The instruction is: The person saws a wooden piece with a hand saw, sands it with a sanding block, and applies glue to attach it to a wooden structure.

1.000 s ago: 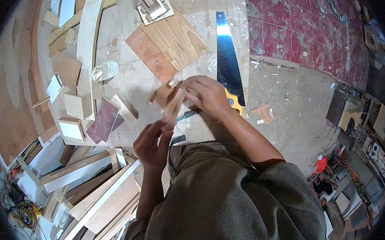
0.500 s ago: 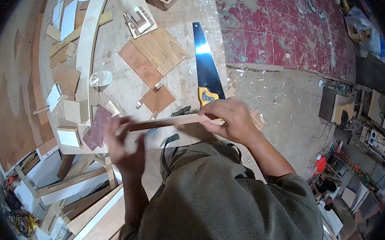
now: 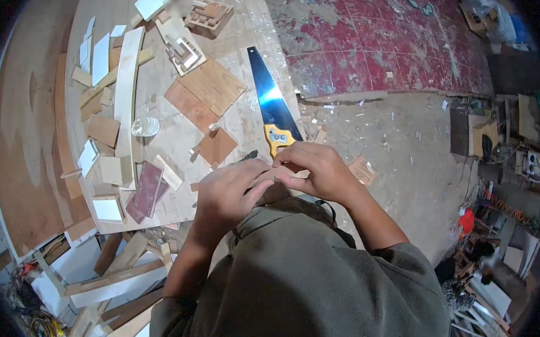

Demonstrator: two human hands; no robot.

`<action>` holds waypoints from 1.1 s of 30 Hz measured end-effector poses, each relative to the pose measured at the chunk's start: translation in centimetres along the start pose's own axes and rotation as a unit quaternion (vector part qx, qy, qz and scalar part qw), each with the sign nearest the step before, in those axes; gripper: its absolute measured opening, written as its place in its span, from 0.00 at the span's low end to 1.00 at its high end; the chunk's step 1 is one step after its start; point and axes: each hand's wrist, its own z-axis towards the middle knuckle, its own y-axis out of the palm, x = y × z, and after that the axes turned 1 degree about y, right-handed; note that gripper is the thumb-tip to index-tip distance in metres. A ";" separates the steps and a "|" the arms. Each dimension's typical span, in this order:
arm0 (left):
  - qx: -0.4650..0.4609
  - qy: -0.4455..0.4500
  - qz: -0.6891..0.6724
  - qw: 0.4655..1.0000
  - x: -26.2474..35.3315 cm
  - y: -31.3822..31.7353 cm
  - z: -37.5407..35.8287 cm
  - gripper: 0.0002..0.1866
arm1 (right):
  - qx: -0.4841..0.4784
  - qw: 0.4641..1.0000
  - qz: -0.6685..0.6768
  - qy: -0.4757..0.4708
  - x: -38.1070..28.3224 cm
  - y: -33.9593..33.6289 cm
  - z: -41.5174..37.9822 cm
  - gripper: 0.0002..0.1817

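My right hand (image 3: 317,172) pinches a narrow wooden strip (image 3: 274,174) between thumb and fingers, close in front of my body. Over the same strip lies my left hand (image 3: 230,189), its fingers closed and covering most of the wood. Just beyond the right hand a handsaw (image 3: 271,103) with a yellow handle rests on the table, its blade pointing away from me. To the left of the saw are a small square brown board (image 3: 216,146) and two larger thin wood panels (image 3: 213,88). A dark object (image 3: 251,156) is partly hidden behind the left hand.
Across the worktable (image 3: 243,16) lie a long pale board (image 3: 125,96), a clear round container (image 3: 146,126), reddish sandpaper-like sheets (image 3: 145,191) and a slotted wooden block (image 3: 208,18). Offcuts (image 3: 118,274) are piled below the table's near left edge. Debris dots the floor (image 3: 397,146).
My left hand has moved right and closed over the wooden strip, near my right hand. Before, its fingers were spread at the strip's left end. The view has shifted slightly.
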 end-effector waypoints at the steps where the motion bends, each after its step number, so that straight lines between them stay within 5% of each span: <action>1: -0.005 -0.013 -0.036 0.999 0.2 0.1 0.0 0.15 | -0.009 1.000 0.012 0.015 0.1 0.0 -0.4 0.14; 21: -0.065 -0.129 -0.101 0.984 -1.1 4.9 -5.0 0.11 | -0.097 0.986 0.058 0.127 4.3 3.4 -5.8 0.22; 23: -0.049 -0.143 -0.084 0.985 -1.9 5.5 -6.5 0.11 | -0.027 0.930 0.280 0.238 8.4 4.5 -6.7 0.24; 25: -0.008 -0.211 -0.069 0.975 -2.5 5.7 -7.8 0.11 | -0.013 0.940 0.219 0.262 11.7 6.4 -7.2 0.30; 27: 0.014 -0.225 -0.055 0.973 -2.3 5.4 -8.1 0.10 | -0.053 0.986 -0.087 0.134 12.5 8.1 -7.1 0.33; 33: 0.065 -0.227 -0.055 0.970 -1.8 4.2 -8.6 0.10 | -0.008 0.922 -0.360 0.142 14.5 14.1 -7.3 0.17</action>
